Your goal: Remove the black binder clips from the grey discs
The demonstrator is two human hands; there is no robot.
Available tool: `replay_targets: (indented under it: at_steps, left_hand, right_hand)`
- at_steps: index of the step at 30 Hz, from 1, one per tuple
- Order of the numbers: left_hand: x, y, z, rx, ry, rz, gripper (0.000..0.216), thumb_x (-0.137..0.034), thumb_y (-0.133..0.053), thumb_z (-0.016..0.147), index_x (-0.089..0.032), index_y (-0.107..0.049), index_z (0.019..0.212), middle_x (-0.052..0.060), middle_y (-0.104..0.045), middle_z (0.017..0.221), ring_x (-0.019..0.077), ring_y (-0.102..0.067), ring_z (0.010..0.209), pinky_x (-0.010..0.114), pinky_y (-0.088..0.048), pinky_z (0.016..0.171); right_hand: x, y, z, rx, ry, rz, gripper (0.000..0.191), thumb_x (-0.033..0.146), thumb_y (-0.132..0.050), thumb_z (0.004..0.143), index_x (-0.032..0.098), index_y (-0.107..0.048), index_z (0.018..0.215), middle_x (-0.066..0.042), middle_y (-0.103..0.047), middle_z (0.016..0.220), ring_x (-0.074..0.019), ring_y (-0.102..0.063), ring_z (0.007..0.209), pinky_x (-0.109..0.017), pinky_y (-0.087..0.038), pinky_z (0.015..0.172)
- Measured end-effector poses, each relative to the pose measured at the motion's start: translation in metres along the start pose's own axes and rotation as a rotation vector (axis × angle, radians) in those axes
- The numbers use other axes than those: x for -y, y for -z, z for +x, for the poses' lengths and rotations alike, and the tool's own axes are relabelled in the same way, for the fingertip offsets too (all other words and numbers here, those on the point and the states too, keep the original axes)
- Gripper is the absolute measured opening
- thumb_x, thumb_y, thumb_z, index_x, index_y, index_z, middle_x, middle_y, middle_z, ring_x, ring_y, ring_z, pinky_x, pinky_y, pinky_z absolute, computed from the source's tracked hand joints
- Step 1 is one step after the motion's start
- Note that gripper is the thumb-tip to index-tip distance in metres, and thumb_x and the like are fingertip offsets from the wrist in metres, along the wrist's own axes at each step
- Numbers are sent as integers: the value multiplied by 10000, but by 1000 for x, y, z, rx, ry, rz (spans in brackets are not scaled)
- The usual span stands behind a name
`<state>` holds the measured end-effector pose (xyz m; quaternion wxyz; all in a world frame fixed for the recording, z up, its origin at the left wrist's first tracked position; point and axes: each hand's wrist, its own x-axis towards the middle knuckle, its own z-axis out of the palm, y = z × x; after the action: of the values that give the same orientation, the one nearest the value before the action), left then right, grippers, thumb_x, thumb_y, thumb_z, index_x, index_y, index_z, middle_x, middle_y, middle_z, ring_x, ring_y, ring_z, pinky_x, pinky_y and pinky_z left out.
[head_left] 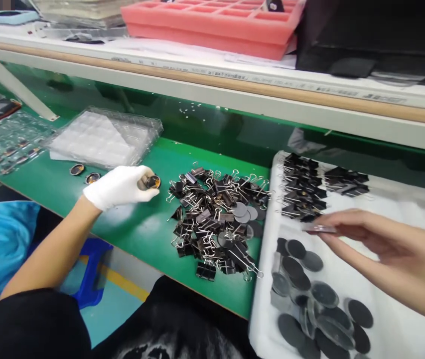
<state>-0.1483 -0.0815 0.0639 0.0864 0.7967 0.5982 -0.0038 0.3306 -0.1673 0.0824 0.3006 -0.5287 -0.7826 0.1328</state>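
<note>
My left hand [120,187], in a white glove, rests on the green bench top and grips a small round amber lens disc [152,182] at its fingertips. Two similar discs [84,173] lie just left of it. My bare right hand [380,244] hovers over a white foam tray [395,299], pinching a thin flat piece [319,228] between thumb and fingers. Dark round discs [309,294] lie scattered on the tray under that hand. A heap of black binder clips [217,219] sits between my two hands.
Stacked clear blister trays [103,137] lie at the back left, with another clear tray [8,142] beside them. Neat rows of binder clips [302,192] sit at the tray's far end. A shelf above carries a pink foam tray [212,22]. A blue bin [90,271] stands below the bench edge.
</note>
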Motion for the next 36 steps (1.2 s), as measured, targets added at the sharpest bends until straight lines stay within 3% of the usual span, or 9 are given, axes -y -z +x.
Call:
replay_targets:
  at_steps: [4,8,13,15,19,23,27,33,36]
  left_hand:
    - [-80,19,6,-182,-324,-75,468,-568,-671,845,-228,-698,1165,39,-772,954,219,-719,822,309,-509,767]
    - [-153,25,17,-256,-654,-128,329,-487,-642,875,-215,-686,1056,22,-744,872,192,-703,750,285,-462,652]
    - [-181,19,35,-413,-754,-115,231,-427,-620,878,-199,-654,889,7,-667,735,180,-660,670,289,-428,594]
    - [-182,14,42,-441,-785,-135,206,-394,-625,893,-191,-659,908,6,-670,741,171,-657,669,284,-430,590]
    - [-184,6,54,-427,-874,-376,278,-328,-652,935,-165,-664,1160,36,-742,921,158,-703,808,263,-512,701]
    - [-188,2,59,-121,-744,-670,521,-418,-712,933,-192,-575,1382,55,-749,1087,170,-717,935,269,-554,766]
    - [-189,0,62,113,-526,-875,273,-434,-661,954,-185,-685,1065,0,-738,886,143,-690,786,260,-539,682]
    - [-190,5,70,90,-269,-1150,184,-323,-660,948,-186,-563,1024,38,-725,906,166,-746,808,278,-587,661]
    - [-188,11,71,123,-235,-1239,206,-296,-674,942,-173,-562,1065,63,-722,925,168,-757,799,266,-595,627]
  right_hand:
    - [42,-16,22,-162,357,47,262,143,-739,921,354,-754,1075,-13,-813,1075,-255,-792,979,-412,-687,822]
    - [57,-37,31,-316,654,-88,419,0,-711,905,278,-752,1216,-44,-821,1118,-284,-772,1075,-443,-664,822]
    - [40,-43,31,-202,769,-113,404,-56,-653,909,94,-701,1281,-171,-785,1201,-306,-739,1150,-447,-668,872]
    - [33,-46,31,-181,681,-55,399,-30,-637,916,151,-713,1263,-164,-752,1271,-312,-715,1200,-476,-658,927]
    - [27,-62,32,-164,128,448,271,169,-718,940,250,-680,1196,-100,-740,1200,-233,-766,1022,-368,-687,802]
    - [26,-75,36,-90,-258,835,406,375,-867,853,260,-617,1152,12,-736,848,-157,-746,728,-291,-671,715]
    - [29,-66,31,-95,-300,772,541,500,-879,821,283,-557,1197,9,-722,911,-177,-743,804,-318,-646,764]
    - [48,-50,6,581,-151,-56,348,545,-709,967,216,-665,862,-46,-643,838,-231,-626,769,-380,-485,669]
    - [54,-55,2,726,-69,-74,213,328,-690,994,198,-686,825,-47,-637,879,-223,-619,811,-393,-484,760]
